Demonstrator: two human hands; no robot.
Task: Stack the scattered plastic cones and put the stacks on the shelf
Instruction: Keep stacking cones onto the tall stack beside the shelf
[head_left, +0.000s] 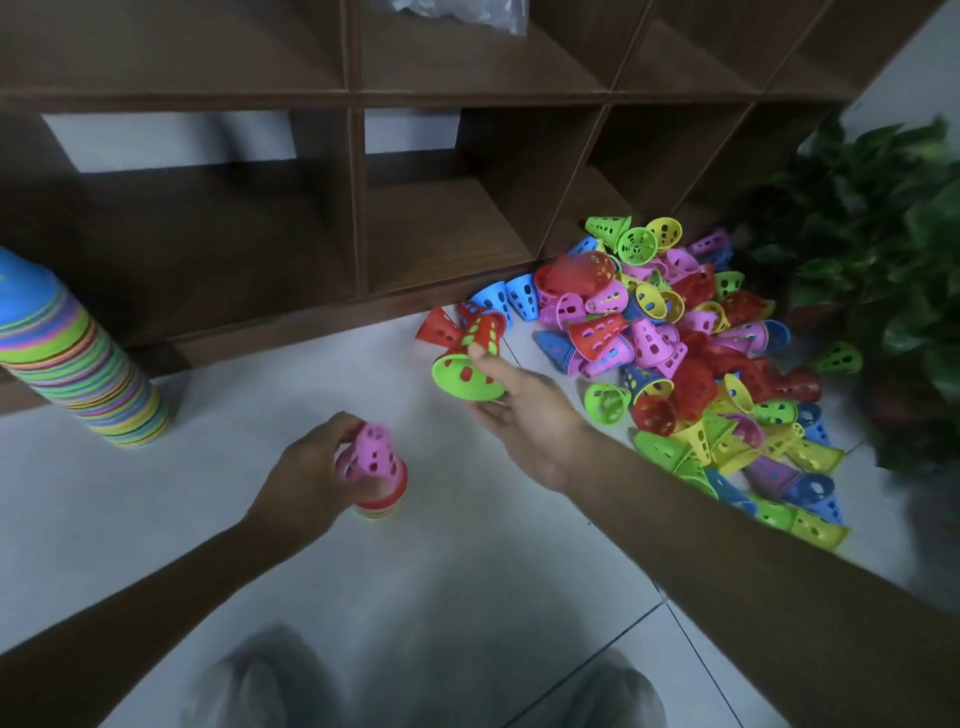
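1. I see my left hand gripping the short stack on the floor, fingers curled round its pink top;
2. My right hand pinches a green-and-red cone pair beside the loose pile by the shelf.

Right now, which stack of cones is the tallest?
The rainbow stack at far left, by the shelf. It towers over the short pink-topped stack under the left hand.
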